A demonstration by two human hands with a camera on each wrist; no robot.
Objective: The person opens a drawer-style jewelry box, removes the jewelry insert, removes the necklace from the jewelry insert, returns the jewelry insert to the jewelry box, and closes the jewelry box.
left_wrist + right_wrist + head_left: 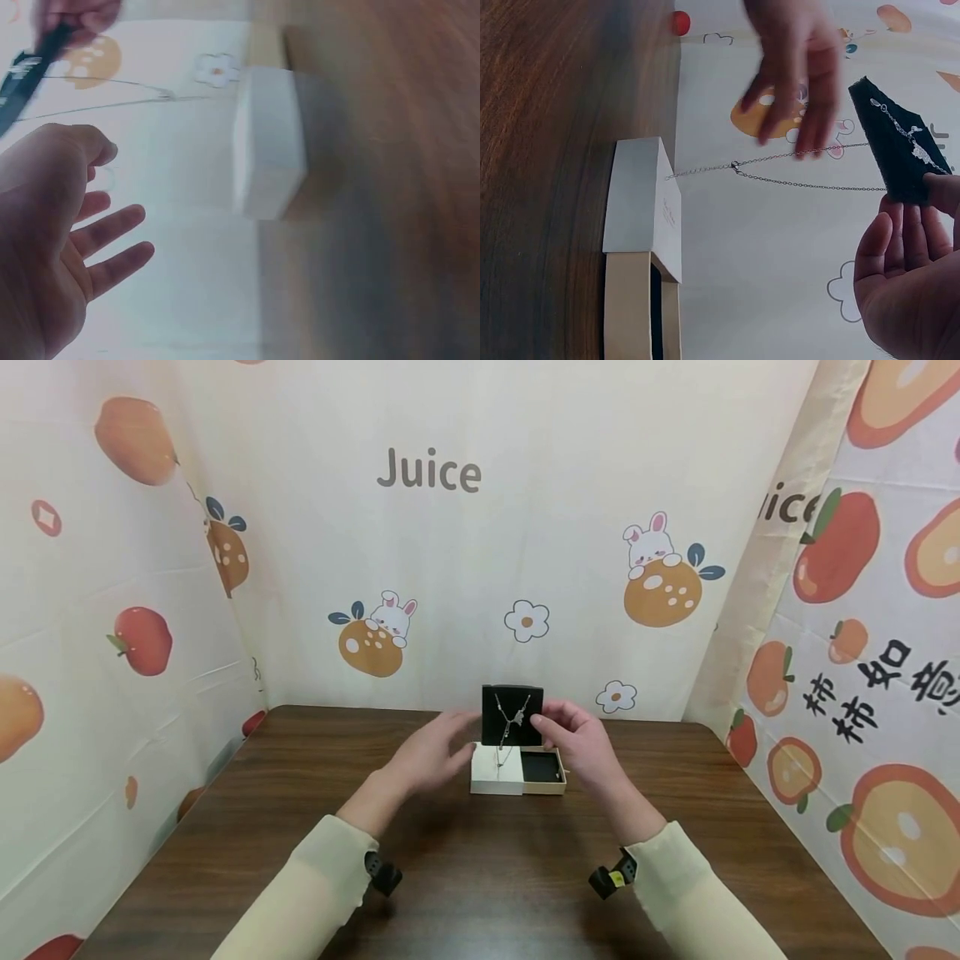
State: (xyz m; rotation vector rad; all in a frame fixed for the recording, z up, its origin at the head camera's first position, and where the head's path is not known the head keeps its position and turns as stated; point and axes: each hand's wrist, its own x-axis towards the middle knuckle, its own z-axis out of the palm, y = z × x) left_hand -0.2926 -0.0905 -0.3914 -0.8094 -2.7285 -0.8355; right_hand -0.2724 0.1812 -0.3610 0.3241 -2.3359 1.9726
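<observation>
My right hand (581, 743) pinches a square black jewelry pad (492, 727) at its right edge, thumb in front and fingers behind. A silver necklace (517, 718) with a small pendant lies across the pad, and its chain (810, 184) hangs below in a loop with a clasp. To the left, my left hand (431, 756) is in the air with its fingers spread, apart from the pad in the left wrist view. Below the pad sits a small box on the table, with a white sleeve (487, 783) and a beige drawer (543, 789) partly slid out, black inside.
The brown wooden table (480, 877) reaches back to a fruit-patterned curtain (450, 543). Similar printed cloth hangs at the left (82, 577) and right sides. A small black camera is strapped on each wrist.
</observation>
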